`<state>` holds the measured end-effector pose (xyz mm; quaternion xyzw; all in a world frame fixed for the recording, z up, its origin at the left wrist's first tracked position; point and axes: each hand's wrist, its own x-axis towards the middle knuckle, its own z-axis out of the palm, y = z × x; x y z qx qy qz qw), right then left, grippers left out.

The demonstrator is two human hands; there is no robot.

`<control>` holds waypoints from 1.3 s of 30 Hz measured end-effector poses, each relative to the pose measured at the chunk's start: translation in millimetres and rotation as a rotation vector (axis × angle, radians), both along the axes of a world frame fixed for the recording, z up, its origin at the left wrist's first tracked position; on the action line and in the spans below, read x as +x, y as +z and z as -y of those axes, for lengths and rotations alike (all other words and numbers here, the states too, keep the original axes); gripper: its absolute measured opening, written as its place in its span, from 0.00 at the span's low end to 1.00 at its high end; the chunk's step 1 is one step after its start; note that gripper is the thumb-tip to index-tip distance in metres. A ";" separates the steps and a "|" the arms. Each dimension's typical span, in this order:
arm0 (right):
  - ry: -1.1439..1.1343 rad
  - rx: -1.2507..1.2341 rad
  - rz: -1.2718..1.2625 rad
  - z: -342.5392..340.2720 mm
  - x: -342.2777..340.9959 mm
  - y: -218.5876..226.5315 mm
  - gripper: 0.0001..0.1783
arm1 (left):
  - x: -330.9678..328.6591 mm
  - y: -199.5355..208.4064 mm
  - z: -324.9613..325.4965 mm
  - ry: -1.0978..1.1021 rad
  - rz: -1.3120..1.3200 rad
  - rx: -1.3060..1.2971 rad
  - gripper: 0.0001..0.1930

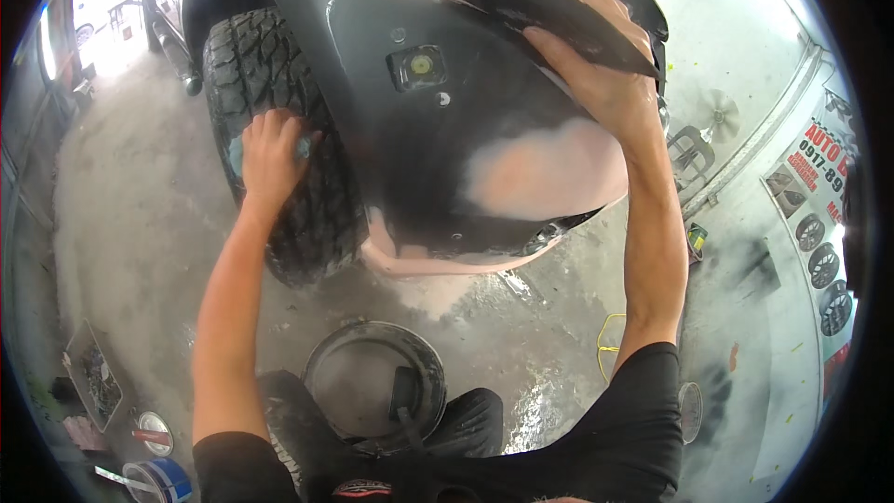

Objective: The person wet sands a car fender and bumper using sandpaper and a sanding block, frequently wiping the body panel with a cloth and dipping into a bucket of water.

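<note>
My left hand [272, 156] is closed over a blue-green pad or cloth [237, 155], pressed against the black knobby tire [251, 61]. Only the edges of the pad show around my fingers. On the far right, my right hand [610, 74] grips the edge of a dark, thin, curved panel [549, 5], thumb on the near face and fingers over the far side. Between my hands curves a black car body panel [391, 144] with a square recess [419, 67] and small round holes. A sanded pinkish-orange patch [512, 172] marks its lower right.
A round black basin [321, 340] with a dark-handled tool [403, 396] stands on the wet concrete floor between my legs. At lower left are a tray [98, 377], a can lid [152, 433] and a blue can [168, 482]. A fan [719, 116] stands at right, near a yellow cord [607, 348].
</note>
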<state>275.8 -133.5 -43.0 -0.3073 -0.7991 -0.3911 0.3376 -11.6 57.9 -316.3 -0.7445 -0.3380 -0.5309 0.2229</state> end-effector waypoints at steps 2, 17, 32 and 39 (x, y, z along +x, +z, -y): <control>-0.075 -0.040 -0.006 5.5 13.1 -4.1 0.12 | -0.7 -0.8 -1.7 -0.013 0.014 0.024 0.14; -0.001 0.103 0.127 -13.0 5.2 -6.3 0.11 | 1.5 -3.2 -6.3 -0.004 -0.017 -0.040 0.15; -0.068 0.049 0.096 -5.2 9.4 -10.9 0.11 | 1.2 -4.2 -3.1 -0.026 -0.014 -0.021 0.14; 0.032 0.077 0.136 -14.1 -0.3 -3.6 0.10 | -4.1 -10.2 -10.3 -0.021 -0.002 -0.034 0.14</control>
